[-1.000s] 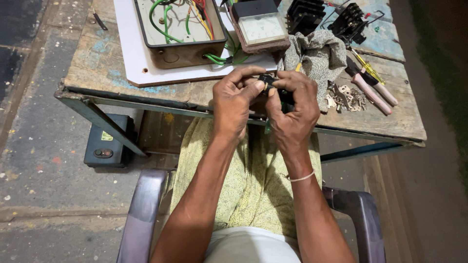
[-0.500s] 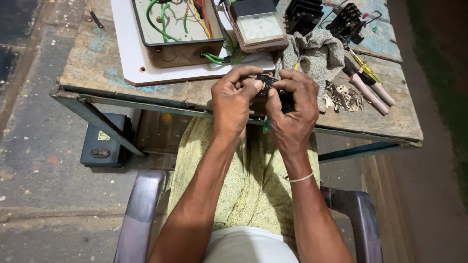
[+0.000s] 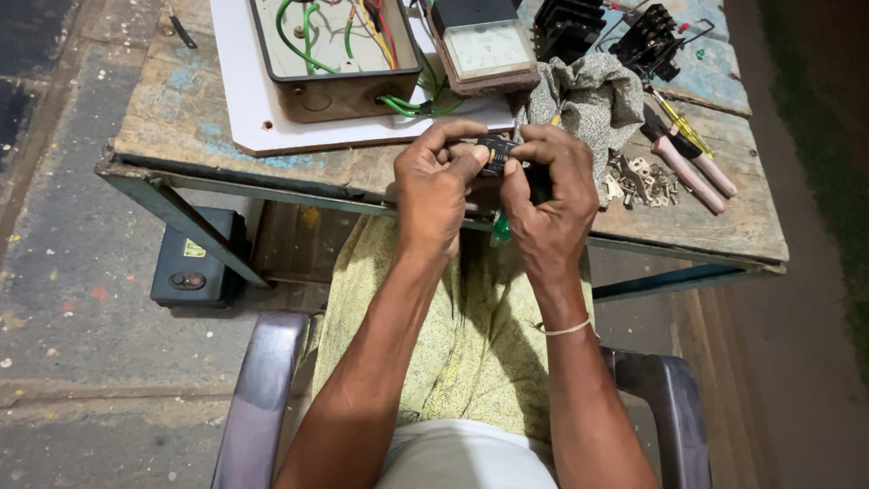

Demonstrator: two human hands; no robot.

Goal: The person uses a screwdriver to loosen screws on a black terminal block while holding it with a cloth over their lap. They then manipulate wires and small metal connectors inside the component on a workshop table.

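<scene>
Both hands were up at the near edge of the wooden table [image 3: 190, 118], working one small black electrical part [image 3: 496, 150] held between them, just above the table edge and over the lap.

Left hand [image 3: 436, 186]: thumb and forefinger pressed together on the part's left end. Right hand [image 3: 548, 199]: fingers curled around its right side, thumb against the front. A green tool handle [image 3: 500, 228], likely a small screwdriver, poked out below the right palm; how it was gripped I couldn't tell.

Step, as I read it: fiddling or fitting something on the part by fingertip, mid-way, not set down. Next move would call for a steady left pinch while the right hand did the fine work, since the part was mostly covered by fingers and easy to drop.

Orientation: the part's long axis ran roughly left-right, parallel to the near edge, one broad face tilted up at the camera. Which end was its front was hidden.

Nearby: open brown box with green wires [image 3: 337, 54] toward the far edge, a meter [image 3: 484, 47] beside it, grey rag [image 3: 588, 100], loose metal bits [image 3: 643, 179] and pink-handled tools [image 3: 692, 167] toward the right edge.
</scene>
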